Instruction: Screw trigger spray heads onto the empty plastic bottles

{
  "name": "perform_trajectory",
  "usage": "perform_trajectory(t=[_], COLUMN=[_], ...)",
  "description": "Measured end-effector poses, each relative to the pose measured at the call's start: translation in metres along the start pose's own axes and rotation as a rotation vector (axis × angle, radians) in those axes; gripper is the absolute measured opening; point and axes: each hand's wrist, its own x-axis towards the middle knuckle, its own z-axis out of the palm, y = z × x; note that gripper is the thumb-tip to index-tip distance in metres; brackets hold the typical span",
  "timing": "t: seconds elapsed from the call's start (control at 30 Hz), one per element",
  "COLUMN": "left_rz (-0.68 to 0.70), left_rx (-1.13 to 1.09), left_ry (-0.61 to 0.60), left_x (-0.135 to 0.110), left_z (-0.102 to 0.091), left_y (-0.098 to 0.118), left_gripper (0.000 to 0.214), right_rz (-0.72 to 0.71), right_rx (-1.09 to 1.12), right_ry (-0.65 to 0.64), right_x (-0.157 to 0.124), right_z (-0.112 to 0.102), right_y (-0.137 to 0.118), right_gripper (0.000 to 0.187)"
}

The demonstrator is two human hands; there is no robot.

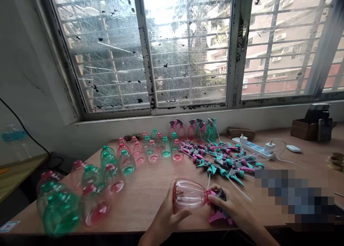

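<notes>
**A:** What are the hands doing?

**B:** The left hand (168,212) is wrapped around the body of a clear pink spray bottle (189,194), thumb on the near side and fingers behind it. The bottle lies on its side just above the near edge of the wooden desk (150,188), neck pointing right. The right hand (228,206) is closed around a pink and grey trigger sprayer head (219,195) sitting at the bottle's neck. I cannot tell whether the head is fully seated.

**A:** What surrounds them?

**B:** To the left, empty pink and green bottles (126,161) stand in loose rows, running from the near left corner toward the back. Behind the right hand, well apart from it, lies a pile of loose sprayer heads (223,161) in pink and teal, their thin white dip tubes sticking out. At the back, near the sill, stand a few capped spray bottles (196,129) with their heads on.

**A:** Anything else on the desk?

**B:** A white power strip (254,145) lies right of the pile, with a white mouse (293,148) beyond it and a brown cardboard box (302,129) at the far right. A wide barred window (188,45) with peeling paint fills the wall behind.
</notes>
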Motion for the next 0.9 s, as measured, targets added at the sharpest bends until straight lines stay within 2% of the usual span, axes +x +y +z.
perform_trajectory(t=[0.1,0.27,0.53,0.63,0.8,0.9], left_rz=[0.020,0.026,0.037,0.043,0.056,0.037], left_rx=[-0.053,-0.124,-0.001,0.019,0.048,0.029], left_ry=[0.005,0.016,0.105,0.120,0.034,-0.002], left_x=[0.001,0.001,0.002,0.002,0.000,-0.001], left_z=[0.001,0.002,0.000,0.000,0.000,-0.001], left_y=[0.001,0.001,0.001,-0.004,-0.002,0.003], left_gripper=[0.109,0.106,0.085,0.085,0.097,0.087], right_rz=[0.002,-0.010,0.009,0.004,0.001,0.003], right_rx=[0.001,-0.008,-0.012,-0.021,0.011,0.010], right_ry=[0.012,0.012,-0.071,-0.067,-0.054,-0.031], right_x=[0.000,0.002,0.004,0.004,0.004,0.004], right_z=[0.001,0.000,-0.006,-0.007,-0.006,-0.005], right_y=[-0.002,0.000,0.013,0.015,0.013,0.012], right_gripper=[0.047,0.045,0.045,0.045,0.045,0.046])
